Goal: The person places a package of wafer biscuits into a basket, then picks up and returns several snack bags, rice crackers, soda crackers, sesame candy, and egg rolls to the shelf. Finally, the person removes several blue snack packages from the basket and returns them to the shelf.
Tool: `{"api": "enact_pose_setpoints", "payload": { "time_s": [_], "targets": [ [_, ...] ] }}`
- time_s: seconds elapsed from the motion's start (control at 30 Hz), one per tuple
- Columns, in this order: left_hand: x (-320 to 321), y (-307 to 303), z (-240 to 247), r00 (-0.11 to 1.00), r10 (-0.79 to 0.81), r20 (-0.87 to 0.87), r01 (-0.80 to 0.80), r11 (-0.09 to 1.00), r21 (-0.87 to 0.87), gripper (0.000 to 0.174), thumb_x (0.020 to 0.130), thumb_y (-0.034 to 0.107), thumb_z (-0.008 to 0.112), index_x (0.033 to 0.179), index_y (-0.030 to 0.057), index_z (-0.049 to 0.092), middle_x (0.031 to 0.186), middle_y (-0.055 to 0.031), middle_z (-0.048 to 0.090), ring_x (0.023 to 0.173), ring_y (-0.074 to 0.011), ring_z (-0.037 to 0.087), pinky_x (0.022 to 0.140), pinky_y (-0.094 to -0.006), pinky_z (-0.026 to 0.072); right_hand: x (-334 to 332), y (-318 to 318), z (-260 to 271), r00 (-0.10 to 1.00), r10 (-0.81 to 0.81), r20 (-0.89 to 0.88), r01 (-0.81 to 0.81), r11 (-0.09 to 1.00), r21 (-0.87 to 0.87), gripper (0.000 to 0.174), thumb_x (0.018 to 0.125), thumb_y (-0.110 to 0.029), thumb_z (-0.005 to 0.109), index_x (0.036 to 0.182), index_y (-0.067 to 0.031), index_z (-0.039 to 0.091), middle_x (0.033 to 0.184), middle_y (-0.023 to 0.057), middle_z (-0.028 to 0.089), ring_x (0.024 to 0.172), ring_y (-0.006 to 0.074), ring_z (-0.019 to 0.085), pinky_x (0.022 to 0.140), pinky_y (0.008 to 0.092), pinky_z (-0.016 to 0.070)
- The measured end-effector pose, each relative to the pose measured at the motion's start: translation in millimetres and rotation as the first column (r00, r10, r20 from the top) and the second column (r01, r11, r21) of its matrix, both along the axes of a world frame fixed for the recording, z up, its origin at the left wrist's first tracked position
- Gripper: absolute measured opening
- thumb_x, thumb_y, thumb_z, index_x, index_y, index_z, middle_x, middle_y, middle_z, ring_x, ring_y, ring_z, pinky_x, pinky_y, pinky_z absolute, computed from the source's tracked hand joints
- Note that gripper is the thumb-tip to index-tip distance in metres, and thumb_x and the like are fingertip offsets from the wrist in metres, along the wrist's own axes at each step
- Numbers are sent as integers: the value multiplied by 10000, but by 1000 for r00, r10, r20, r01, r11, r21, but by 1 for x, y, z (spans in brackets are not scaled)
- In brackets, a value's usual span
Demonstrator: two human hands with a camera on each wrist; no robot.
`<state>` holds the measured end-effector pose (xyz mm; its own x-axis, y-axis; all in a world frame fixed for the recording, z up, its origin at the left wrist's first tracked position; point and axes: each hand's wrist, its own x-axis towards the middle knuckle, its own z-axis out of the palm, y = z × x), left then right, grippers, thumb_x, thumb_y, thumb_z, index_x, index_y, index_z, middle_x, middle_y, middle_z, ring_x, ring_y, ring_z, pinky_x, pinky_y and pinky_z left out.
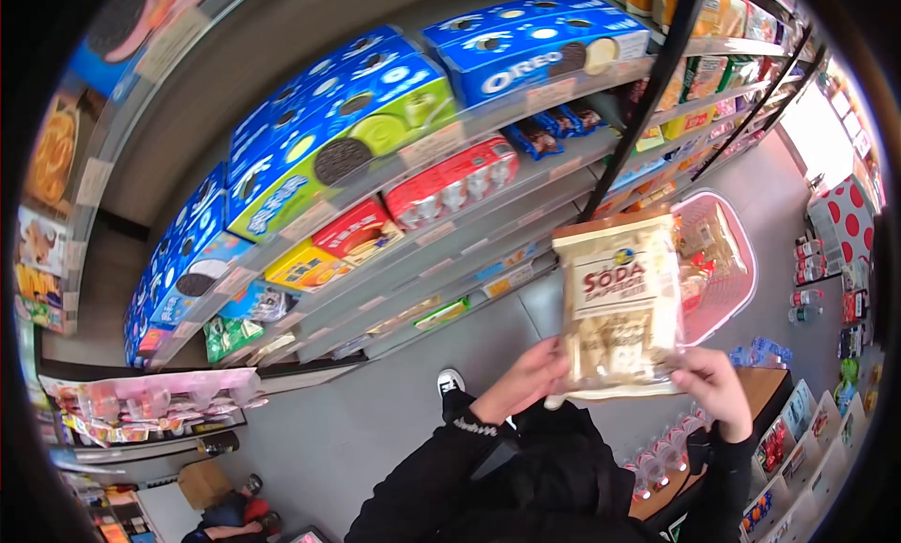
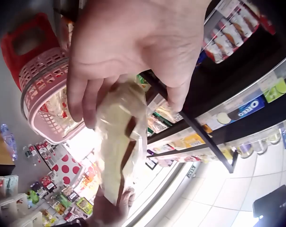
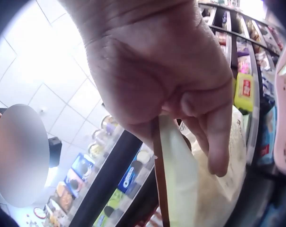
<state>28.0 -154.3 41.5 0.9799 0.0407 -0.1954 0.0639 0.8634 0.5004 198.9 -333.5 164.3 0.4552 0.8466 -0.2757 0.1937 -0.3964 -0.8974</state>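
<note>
A cream-coloured bag of soda crackers with brown edging is held up in front of the body, its printed face towards the head camera. My left hand grips its lower left edge. At the lower right corner, my right hand pinches the wrapper. The left wrist view shows the bag edge-on below the left hand, with the right hand at its far end. In the right wrist view, thumb and fingers of the right hand close on the bag's brown-striped edge, partly hiding it.
A pink basket with packaged snacks stands behind the bag. Shelves with blue Oreo boxes run along the left and front. A wooden counter and bottles are at the right. Another person is at the lower left.
</note>
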Motion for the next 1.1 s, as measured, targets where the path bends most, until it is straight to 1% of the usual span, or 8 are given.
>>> {"api": "enact_pose_setpoints", "payload": {
  "time_s": [0.1,0.2,0.3,0.5,0.67,0.87,0.97,1.1],
  "targets": [
    [-65,21,-1,980,136,-145,-109,978,177,507,824,130,491,1254,11,250,1204,-87,396,1099,-177,406,923,-320,335,-39,40,-23,988,154,-1,-154,988,-8,157,758,-81,562,676,26,481,553,71,393,509,142,369,474,264,323],
    [-127,46,-8,925,291,-245,-233,942,240,492,809,63,477,1249,10,264,1201,-80,404,1092,-164,412,915,-309,342,-83,86,-55,956,293,15,-293,951,97,120,764,-93,557,744,19,518,586,93,444,520,170,399,504,271,361],
    [-182,77,-19,837,491,-242,-421,860,288,495,795,27,500,1238,11,279,1181,-74,423,1076,-157,420,901,-293,351,-128,133,-86,944,326,-48,-318,940,124,129,782,-111,545,788,16,524,605,91,468,541,147,413,527,271,373],
    [-256,150,-37,746,609,-268,-477,771,422,484,792,23,501,1229,7,294,1159,-74,444,1048,-156,442,897,-289,349,-188,226,-134,887,437,-152,-424,899,109,169,807,-155,529,783,12,516,592,51,443,565,95,382,530,256,365],
    [-280,213,-50,713,662,-232,-485,704,518,480,784,35,524,1214,-2,315,1134,-72,469,1029,-149,456,871,-273,361,-211,292,-175,895,433,-110,-425,901,83,206,802,-176,537,725,10,492,566,48,426,551,108,380,511,269,352],
    [-301,252,-62,659,672,-339,-546,737,399,422,777,52,548,1151,-6,360,1030,-83,506,951,-163,493,851,-280,384,-235,348,-171,940,305,155,-316,948,45,236,767,-215,541,698,7,506,595,141,486,544,280,442,529,339,371],
    [-314,246,-62,615,695,-372,-553,716,425,517,792,66,537,1230,22,267,1088,-143,445,997,-255,469,897,-373,368,-244,364,-179,956,236,175,-246,968,39,216,751,-216,540,743,-1,556,658,164,547,638,334,515,591,363,410],
    [-318,234,-52,527,741,-416,-506,667,546,619,775,35,546,1279,43,188,1157,-170,410,1050,-205,427,851,-308,383,-251,380,-194,939,121,321,-162,982,102,233,712,-185,538,880,-27,571,822,180,571,784,349,531,688,384,433]
  ]
}}
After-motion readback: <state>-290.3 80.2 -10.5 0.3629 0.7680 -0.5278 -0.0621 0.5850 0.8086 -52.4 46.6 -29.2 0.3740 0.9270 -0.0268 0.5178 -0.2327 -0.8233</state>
